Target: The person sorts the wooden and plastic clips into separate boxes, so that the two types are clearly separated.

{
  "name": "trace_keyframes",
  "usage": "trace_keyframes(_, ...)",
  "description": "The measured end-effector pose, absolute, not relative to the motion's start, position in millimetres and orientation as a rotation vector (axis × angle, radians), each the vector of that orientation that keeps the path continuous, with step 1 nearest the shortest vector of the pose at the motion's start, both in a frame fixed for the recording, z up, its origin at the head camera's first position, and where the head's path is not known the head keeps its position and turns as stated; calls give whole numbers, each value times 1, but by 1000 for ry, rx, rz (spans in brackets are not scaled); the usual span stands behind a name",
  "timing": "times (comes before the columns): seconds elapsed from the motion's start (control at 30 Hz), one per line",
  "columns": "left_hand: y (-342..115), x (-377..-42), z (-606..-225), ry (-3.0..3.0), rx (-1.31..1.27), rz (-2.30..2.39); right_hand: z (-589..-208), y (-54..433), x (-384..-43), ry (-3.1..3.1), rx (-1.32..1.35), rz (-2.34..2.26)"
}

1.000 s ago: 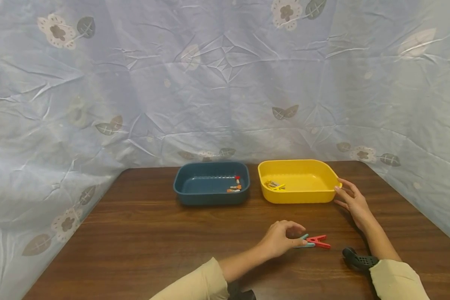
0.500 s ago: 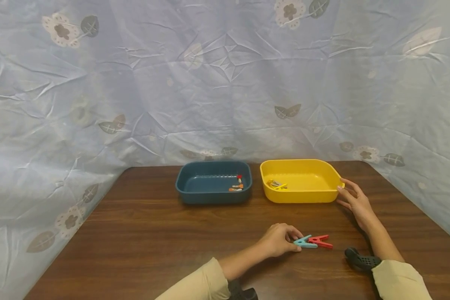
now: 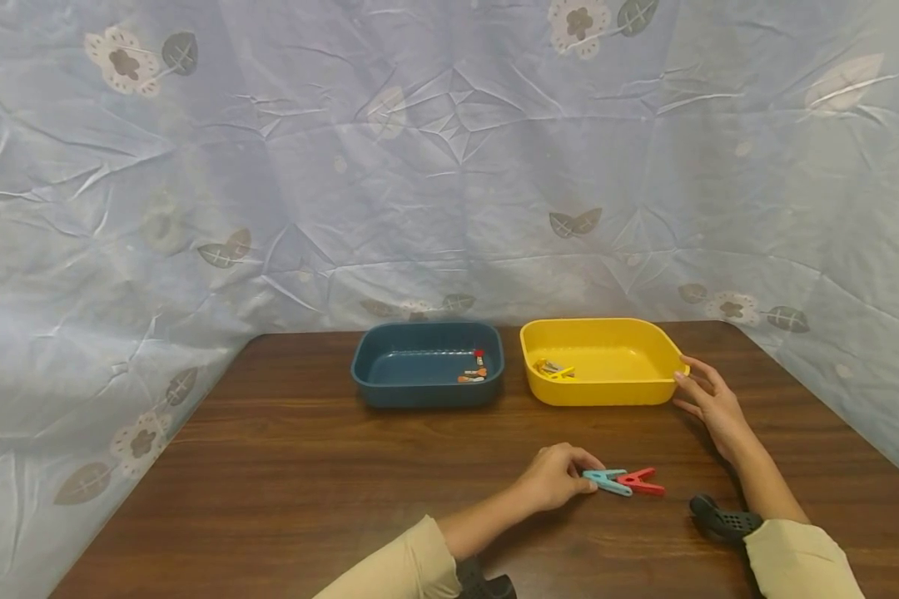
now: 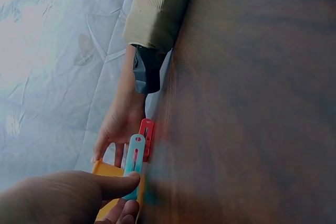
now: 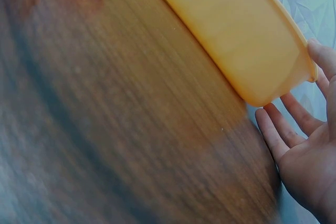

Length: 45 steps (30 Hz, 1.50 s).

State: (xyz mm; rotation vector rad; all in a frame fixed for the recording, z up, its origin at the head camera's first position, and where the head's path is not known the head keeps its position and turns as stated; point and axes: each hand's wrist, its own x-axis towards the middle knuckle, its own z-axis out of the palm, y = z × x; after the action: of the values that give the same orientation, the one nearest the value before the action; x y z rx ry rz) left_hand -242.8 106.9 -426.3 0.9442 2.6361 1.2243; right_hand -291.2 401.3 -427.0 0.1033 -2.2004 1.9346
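Observation:
My left hand [image 3: 558, 478] pinches a light blue clothespin [image 3: 609, 481] between thumb and fingers, low over the brown table. A red clothespin [image 3: 644, 481] lies end to end with it on the right. In the left wrist view the thumb presses along the near end of the light blue clothespin [image 4: 134, 153], the red clothespin [image 4: 147, 136] just beyond. My right hand [image 3: 714, 408] holds the right end of a yellow bin [image 3: 607, 393]. In the right wrist view the thumb lies at the rim of the yellow bin [image 5: 247, 35], other fingers spread below and behind it.
Inside the yellow bin, yellow and grey clothespins [image 3: 556, 371] lie at the left end. To its left stands a dark blue bin [image 3: 427, 397] with several small red, orange and white pieces [image 3: 474, 374]. A flowered cloth [image 3: 434, 166] hangs behind the table [image 3: 307, 482].
My left fingers have come down and closed on the light blue clothespin, which has turned and shifted slightly left. My right hand has stayed at the yellow bin. The head view has shifted slightly.

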Motion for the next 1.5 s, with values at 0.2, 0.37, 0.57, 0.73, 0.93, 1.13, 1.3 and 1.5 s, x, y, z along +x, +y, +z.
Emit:
trace_keyframes(0.2, 107, -243, -425, 2629, 925, 1266, -426, 400, -291, -2187, 103, 1951)
trace_keyframes(0.37, 107, -243, -425, 2633, 907, 1288, -425, 400, -292, -2180, 105, 1967)
trace_keyframes(0.57, 108, -243, -424, 2631, 897, 1302, -426, 401, -291, -2153, 103, 1994)
trace_keyframes(0.73, 108, -243, -423, 2606, 899, 1327, -426, 402, -291, -2147, 114, 1994)
trace_keyframes(0.93, 109, -245, -424, 2572, 901, 1362, -425, 402, -292, -2163, 114, 1974)
trace_keyframes(1.13, 109, -246, -422, 2555, 894, 1387, -424, 401, -291, -2172, 114, 1963)
trace_keyframes(1.3, 109, -248, -419, 2555, 910, 1408, -426, 402, -292, -2181, 107, 1951)
trace_keyframes(1.5, 111, -249, -415, 2560, 909, 1427, -428, 402, -292, -2189, 101, 1939)
